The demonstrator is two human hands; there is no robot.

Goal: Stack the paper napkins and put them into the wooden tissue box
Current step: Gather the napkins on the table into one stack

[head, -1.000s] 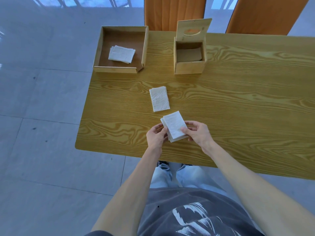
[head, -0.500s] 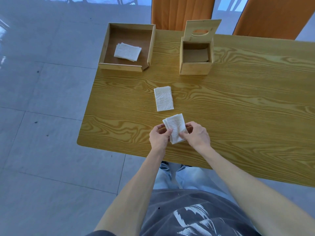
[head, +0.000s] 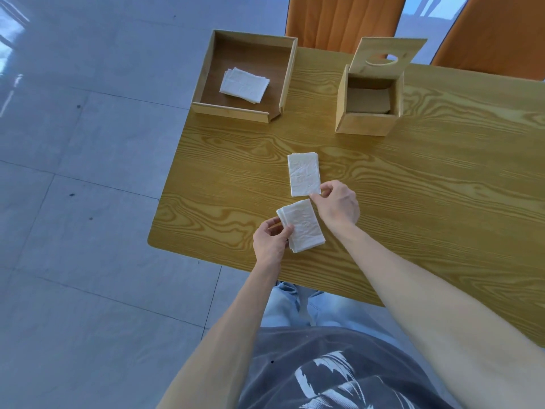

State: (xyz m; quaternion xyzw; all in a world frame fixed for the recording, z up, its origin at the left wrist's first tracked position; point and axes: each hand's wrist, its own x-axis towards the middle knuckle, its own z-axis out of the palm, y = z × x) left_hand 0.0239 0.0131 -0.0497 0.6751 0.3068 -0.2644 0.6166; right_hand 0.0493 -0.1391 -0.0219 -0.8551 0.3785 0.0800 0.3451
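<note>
We hold a small stack of folded paper napkins [head: 302, 225] in our left hand [head: 269, 240], thumb on top and fingers beneath its left edge, pinched shut on the paper; the stack sits just above the near part of the wooden table [head: 413, 202], tilted a little so its far end leans left. Just beyond it a second napkin pile [head: 304, 173] lies flat on the table, long side running away from us. Our right hand [head: 337, 203] has thumb and forefinger closed together at this pile's near right corner (whether they actually grip the paper or only touch it we cannot tell), while the other fingers curl loosely behind.

Farther back, to the right, stands the wooden tissue box [head: 368, 104], its hinged lid [head: 387, 56] raised upright and showing an oval slot; the inside looks bare down to its pale floor. To the left of it, at the table's far left corner, sits a shallow open wooden tray [head: 203, 84] with a dark base, and in it lies a third pile of white napkins [head: 244, 85], turned at an angle. Two orange chairs [head: 342, 19] stand behind the table, and grey floor tiles [head: 73, 202] spread out to the left
</note>
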